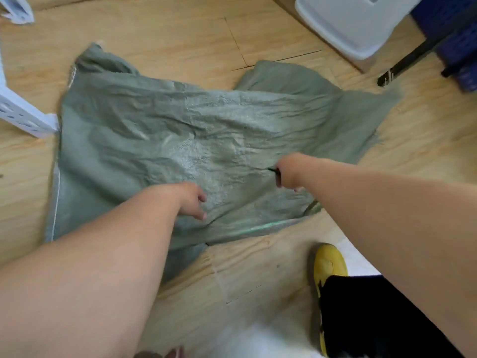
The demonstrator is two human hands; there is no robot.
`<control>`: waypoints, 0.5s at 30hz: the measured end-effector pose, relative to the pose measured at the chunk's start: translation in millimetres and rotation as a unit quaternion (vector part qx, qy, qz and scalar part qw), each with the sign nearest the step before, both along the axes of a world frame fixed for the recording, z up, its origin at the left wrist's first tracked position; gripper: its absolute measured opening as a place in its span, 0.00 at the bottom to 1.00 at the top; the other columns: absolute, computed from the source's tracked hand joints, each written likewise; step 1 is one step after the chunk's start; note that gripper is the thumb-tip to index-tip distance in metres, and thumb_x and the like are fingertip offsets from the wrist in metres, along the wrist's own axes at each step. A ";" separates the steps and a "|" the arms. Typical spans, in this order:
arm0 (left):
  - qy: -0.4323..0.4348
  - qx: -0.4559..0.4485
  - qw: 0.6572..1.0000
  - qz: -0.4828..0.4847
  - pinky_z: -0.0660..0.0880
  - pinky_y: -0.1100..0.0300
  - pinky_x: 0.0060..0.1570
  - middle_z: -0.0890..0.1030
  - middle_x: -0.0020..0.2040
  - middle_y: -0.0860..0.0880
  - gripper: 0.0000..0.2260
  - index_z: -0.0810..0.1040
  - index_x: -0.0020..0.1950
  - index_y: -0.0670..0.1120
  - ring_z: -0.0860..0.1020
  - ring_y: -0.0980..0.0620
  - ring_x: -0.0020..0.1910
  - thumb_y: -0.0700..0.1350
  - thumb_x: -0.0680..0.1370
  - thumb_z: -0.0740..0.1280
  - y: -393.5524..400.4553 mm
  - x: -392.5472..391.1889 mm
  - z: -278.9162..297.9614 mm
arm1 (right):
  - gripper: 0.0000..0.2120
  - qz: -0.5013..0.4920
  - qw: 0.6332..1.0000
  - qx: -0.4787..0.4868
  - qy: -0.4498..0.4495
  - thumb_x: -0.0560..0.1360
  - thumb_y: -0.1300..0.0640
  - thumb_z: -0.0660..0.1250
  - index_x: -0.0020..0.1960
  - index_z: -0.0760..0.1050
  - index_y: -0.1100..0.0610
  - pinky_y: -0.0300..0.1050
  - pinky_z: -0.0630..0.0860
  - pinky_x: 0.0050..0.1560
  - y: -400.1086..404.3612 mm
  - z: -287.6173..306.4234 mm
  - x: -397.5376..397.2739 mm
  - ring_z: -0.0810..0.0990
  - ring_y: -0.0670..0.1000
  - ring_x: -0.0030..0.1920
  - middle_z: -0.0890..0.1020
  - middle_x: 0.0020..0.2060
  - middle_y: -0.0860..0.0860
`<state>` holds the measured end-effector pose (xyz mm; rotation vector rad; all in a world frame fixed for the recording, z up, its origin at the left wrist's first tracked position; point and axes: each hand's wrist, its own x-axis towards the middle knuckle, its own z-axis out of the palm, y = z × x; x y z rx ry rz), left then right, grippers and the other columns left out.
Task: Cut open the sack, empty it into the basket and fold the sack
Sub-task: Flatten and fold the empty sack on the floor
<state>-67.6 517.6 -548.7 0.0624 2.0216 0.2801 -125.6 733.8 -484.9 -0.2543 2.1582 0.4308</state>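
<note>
No legible writing; crinkled woven green sack lay flat, left hand resting loosely open, right hand pinching a fold.

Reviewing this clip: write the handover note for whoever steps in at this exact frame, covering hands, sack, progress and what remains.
Left hand: fingers loosely curled, resting on the sack, holding nothing.
Right hand: closed around a small dark object; blurred, so I cannot tell what it is.
The sack lies flat and empty, spread on the wooden floor, edges frayed.
White bin stands at the top right; contents not visible.
Done: the sack looks cut and emptied.
Left: fold it.
</note>
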 end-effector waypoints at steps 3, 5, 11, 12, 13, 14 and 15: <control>0.178 0.049 0.975 0.122 0.72 0.55 0.63 0.79 0.62 0.50 0.17 0.75 0.66 0.51 0.77 0.48 0.61 0.47 0.77 0.67 -6.0 -14.7 11.6 | 0.15 -0.062 0.962 -0.113 0.241 0.76 0.65 0.60 0.60 0.74 0.56 0.48 0.72 0.41 -10.5 0.3 -36.0 0.77 0.58 0.47 0.75 0.49 0.55; 0.259 0.046 0.954 0.143 0.73 0.53 0.63 0.79 0.63 0.51 0.16 0.74 0.66 0.52 0.76 0.48 0.61 0.46 0.78 0.65 -11.9 -26.9 26.5 | 0.21 -0.063 0.936 -0.177 0.297 0.75 0.67 0.61 0.66 0.69 0.54 0.50 0.72 0.44 -23.1 3.7 -56.6 0.77 0.60 0.56 0.73 0.60 0.55; 0.395 0.000 0.905 0.160 0.68 0.49 0.67 0.70 0.70 0.49 0.22 0.66 0.73 0.53 0.66 0.47 0.71 0.45 0.79 0.64 -20.6 -55.4 67.5 | 0.39 -0.071 0.928 -0.302 0.205 0.75 0.68 0.59 0.79 0.46 0.48 0.54 0.73 0.57 -77.5 -4.8 -96.3 0.69 0.59 0.69 0.62 0.75 0.53; 0.405 -0.013 0.899 0.164 0.67 0.49 0.68 0.68 0.71 0.49 0.23 0.65 0.74 0.52 0.65 0.47 0.72 0.44 0.79 0.64 -20.5 -57.9 71.2 | 0.37 -0.079 0.929 -0.319 0.170 0.76 0.67 0.59 0.79 0.46 0.50 0.52 0.73 0.54 -85.7 -7.2 -97.8 0.73 0.60 0.64 0.69 0.70 0.57; 0.416 -0.028 0.893 0.167 0.66 0.49 0.68 0.67 0.72 0.49 0.24 0.63 0.75 0.52 0.63 0.47 0.72 0.43 0.79 0.63 -20.1 -59.6 74.7 | 0.34 -0.090 0.935 -0.323 0.117 0.77 0.66 0.59 0.79 0.49 0.53 0.51 0.74 0.52 -90.6 -11.0 -98.8 0.76 0.60 0.59 0.74 0.64 0.60; 0.426 -0.045 0.888 0.166 0.65 0.49 0.68 0.66 0.73 0.49 0.26 0.61 0.75 0.52 0.62 0.47 0.73 0.41 0.79 0.63 -20.0 -60.9 76.5 | 0.29 -0.118 0.942 -0.312 0.036 0.78 0.66 0.60 0.77 0.56 0.58 0.50 0.75 0.48 -91.8 -14.6 -99.0 0.79 0.59 0.53 0.78 0.58 0.62; 0.434 -0.059 0.885 0.156 0.64 0.50 0.69 0.64 0.74 0.49 0.27 0.60 0.76 0.51 0.61 0.47 0.73 0.39 0.78 0.62 -20.0 -61.3 77.4 | 0.24 -0.165 0.944 -0.278 -0.073 0.78 0.66 0.61 0.72 0.62 0.63 0.47 0.78 0.42 -90.2 -16.6 -94.9 0.81 0.57 0.45 0.80 0.51 0.62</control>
